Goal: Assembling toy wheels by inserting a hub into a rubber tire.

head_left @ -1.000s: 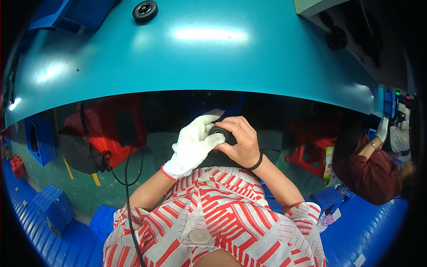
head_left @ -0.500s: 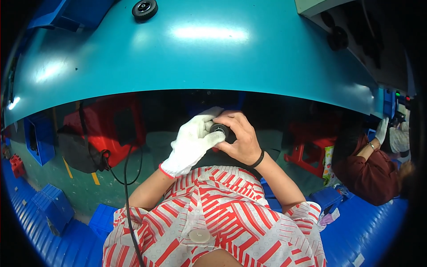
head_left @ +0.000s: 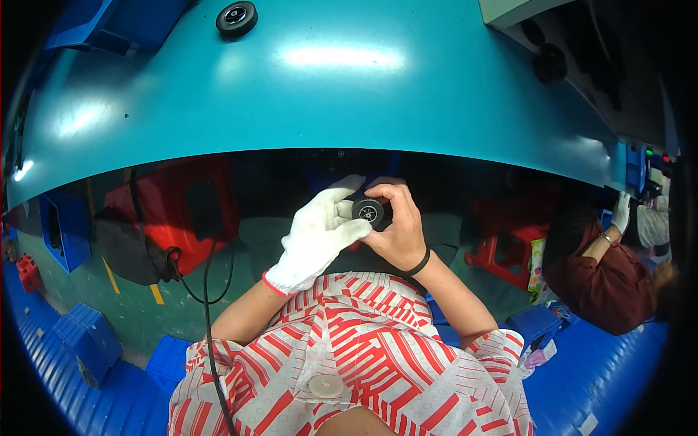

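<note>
A small black wheel (head_left: 368,211) with a ridged tire and a silver spoked hub is held between my hands, below the table's near edge. My left hand (head_left: 318,229), in a white glove with a red cuff, grips the wheel's left side, its thumb along the lower rim. My bare right hand (head_left: 401,226), with a black band at the wrist, curls round the right side. The hub faces up toward me; the wheel's far side is hidden by fingers. On the table's far part lies another black wheel (head_left: 237,19) with a silver hub.
The glossy teal table (head_left: 327,102) stretches ahead, a blue bin (head_left: 134,25) at its far left. Red stools (head_left: 178,211) stand under it on both sides. A black cable (head_left: 209,312) hangs past my left arm. Another person (head_left: 611,280) in dark red sits at the right.
The wheel has shifted slightly right and turned so its hub shows more fully. My left thumb has moved from over the hub to the rim, and my right fingers have spread round it.
</note>
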Available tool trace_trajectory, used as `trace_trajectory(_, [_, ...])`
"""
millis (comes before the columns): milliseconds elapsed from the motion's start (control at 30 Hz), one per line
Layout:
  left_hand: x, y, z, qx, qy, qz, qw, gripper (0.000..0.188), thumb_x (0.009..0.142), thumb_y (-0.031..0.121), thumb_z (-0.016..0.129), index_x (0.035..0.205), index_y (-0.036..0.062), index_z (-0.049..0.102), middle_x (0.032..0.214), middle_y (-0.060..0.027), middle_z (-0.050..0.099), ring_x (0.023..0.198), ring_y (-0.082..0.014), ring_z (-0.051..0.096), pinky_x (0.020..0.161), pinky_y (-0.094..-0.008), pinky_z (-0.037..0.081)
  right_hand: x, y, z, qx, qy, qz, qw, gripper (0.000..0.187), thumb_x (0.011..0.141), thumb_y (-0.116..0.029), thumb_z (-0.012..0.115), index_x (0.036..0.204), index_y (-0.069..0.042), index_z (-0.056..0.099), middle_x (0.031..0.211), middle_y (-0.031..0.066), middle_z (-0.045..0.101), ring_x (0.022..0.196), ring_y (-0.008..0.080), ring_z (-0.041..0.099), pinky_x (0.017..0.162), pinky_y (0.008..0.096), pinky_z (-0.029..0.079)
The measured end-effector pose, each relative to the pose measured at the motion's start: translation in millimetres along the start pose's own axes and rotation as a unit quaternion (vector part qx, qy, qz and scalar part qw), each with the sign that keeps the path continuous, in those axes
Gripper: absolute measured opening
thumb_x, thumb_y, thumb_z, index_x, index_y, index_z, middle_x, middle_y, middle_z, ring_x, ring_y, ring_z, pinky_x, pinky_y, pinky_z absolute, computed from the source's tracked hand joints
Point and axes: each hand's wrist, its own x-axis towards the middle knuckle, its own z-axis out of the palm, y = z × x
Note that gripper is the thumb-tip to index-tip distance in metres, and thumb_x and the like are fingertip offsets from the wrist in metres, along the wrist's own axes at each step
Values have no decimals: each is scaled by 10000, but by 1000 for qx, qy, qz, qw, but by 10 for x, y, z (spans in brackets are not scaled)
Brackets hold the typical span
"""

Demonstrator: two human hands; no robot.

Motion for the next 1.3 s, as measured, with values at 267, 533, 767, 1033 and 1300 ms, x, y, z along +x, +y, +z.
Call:
trace_trajectory(267, [25, 30, -41, 23, 19, -10, 999, 553, 781, 13, 682, 1253, -116, 424, 899, -126, 631, 746, -113, 603, 668, -217, 496, 46, 37, -182, 30, -70, -60, 995, 478, 638, -33, 742, 1088, -39, 582, 1040, 137, 585, 913, 282, 599, 749, 326, 508])
trace_trajectory(533, [1, 65, -101, -127, -20, 41, 991, 458, 929, 152, 514, 1285, -100, 376, 1014, -206, 623, 861, -240, 647, 738, -322, 540, 184, -423, -412, 29, -43, -82, 995, 521, 601, -93, 818, 1070, -12, 606, 979, 145, 549, 831, 253, 567, 685, 312, 482])
trace_trajectory(767, [-12, 97, -68, -18, -42, -9, 999, 413, 924, 164, 541, 1237, -85, 435, 985, -143, 632, 881, -200, 631, 806, -295, 517, 1094, -827, -418, -140, 61, -221, 963, 465, 628, -72, 752, 1062, -58, 587, 1024, 108, 627, 933, 274, 593, 850, 370, 385])
trace_trajectory(1033, [41, 90, 9, 16, -31, -3, 999, 490, 888, 167, 554, 1253, -127, 411, 953, -199, 630, 794, -232, 650, 724, -309, 548, 1689, -738, -216, -120, 100, -263, 952, 310, 713, -217, 741, 942, -82, 582, 1060, 105, 603, 1043, 284, 542, 911, 388, 384])
trace_trajectory(1300, [178, 50, 19, 37, -45, -11, 998, 450, 909, 142, 549, 1229, -152, 431, 998, -214, 632, 846, -230, 655, 771, -298, 539, 1396, 143, -1738, -310, 303, -17, 901, 197, 745, -153, 716, 877, -58, 606, 995, 107, 545, 895, 288, 575, 752, 356, 481])
